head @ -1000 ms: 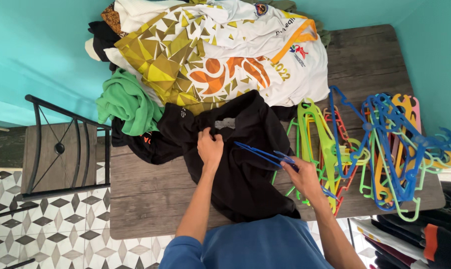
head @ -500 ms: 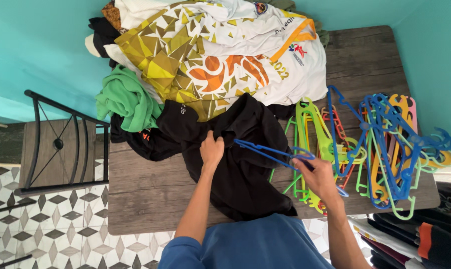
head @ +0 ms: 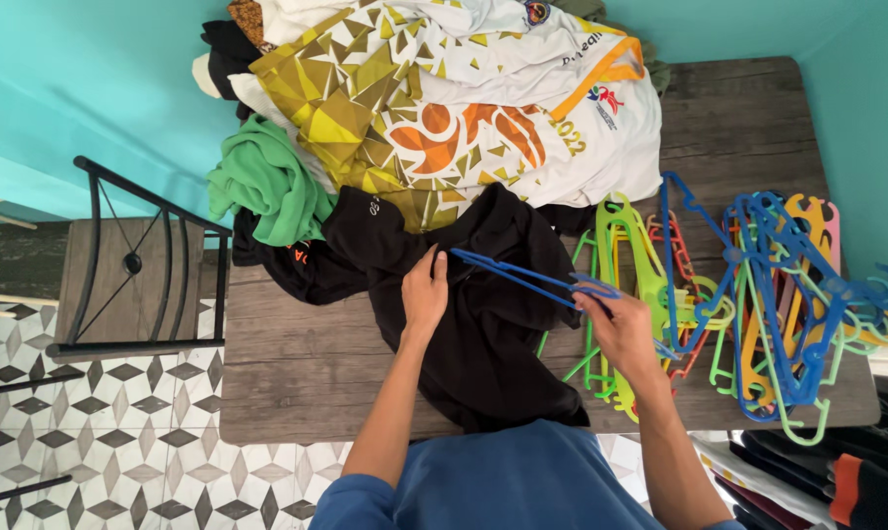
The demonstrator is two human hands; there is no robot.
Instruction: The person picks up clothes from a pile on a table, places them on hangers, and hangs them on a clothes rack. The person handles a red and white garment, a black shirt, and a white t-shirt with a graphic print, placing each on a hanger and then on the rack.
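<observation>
A black shirt (head: 493,324) lies spread on the wooden table (head: 297,383) in front of me. My left hand (head: 425,292) grips its fabric near the collar. My right hand (head: 616,329) holds a blue plastic hanger (head: 522,278) by its hook end. The hanger's far tip points left and reaches the collar, right beside my left hand. A heap of coloured plastic hangers (head: 758,294) lies on the table to the right of my right hand.
A pile of clothes fills the table's far side: a white, yellow and orange patterned shirt (head: 444,108) and a green garment (head: 267,182). A black metal chair (head: 130,285) stands at the left over patterned floor tiles. Folded clothes (head: 836,471) sit at the lower right.
My right hand has pushed the blue hanger leftward until its tip reaches the collar. My left hand stayed on the black shirt and shifted its grip slightly. The view moved a little.
</observation>
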